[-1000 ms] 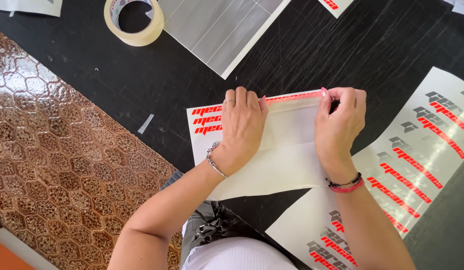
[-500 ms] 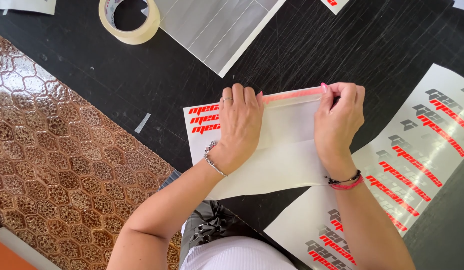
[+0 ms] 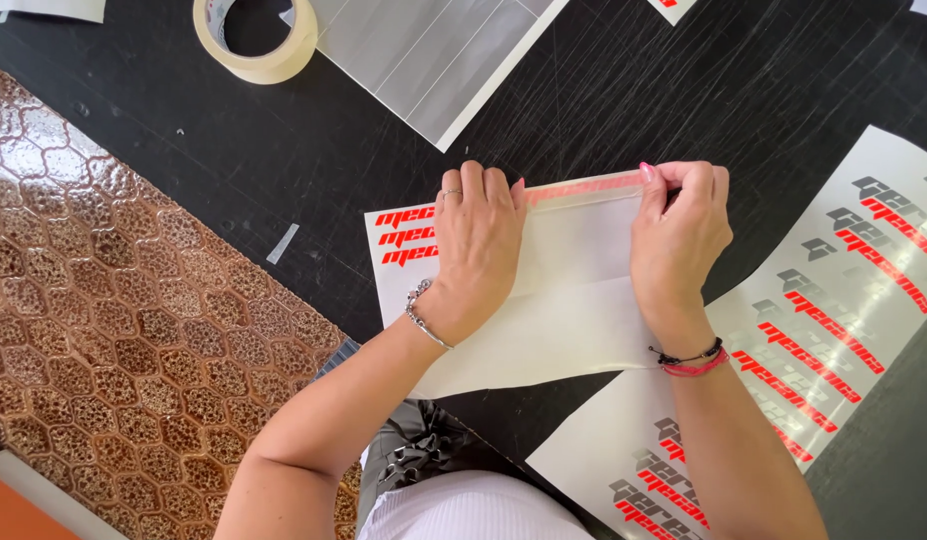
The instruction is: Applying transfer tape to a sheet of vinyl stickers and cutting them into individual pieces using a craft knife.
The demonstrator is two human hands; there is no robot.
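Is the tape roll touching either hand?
No, the tape roll lies at the table's far edge, apart from both hands on the sheet.

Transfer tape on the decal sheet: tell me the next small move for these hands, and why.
Probably slide the left hand flat toward the right hand, pressing the cream transfer tape down. The left hand lies flat on the tape over the white decal sheet, while the right hand's fingertips pinch its far edge, where red lettering shows through. That edge looks not yet smoothed down.

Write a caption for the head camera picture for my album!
Two hands, left hand and right hand, press cream transfer paper onto a white sticker sheet.
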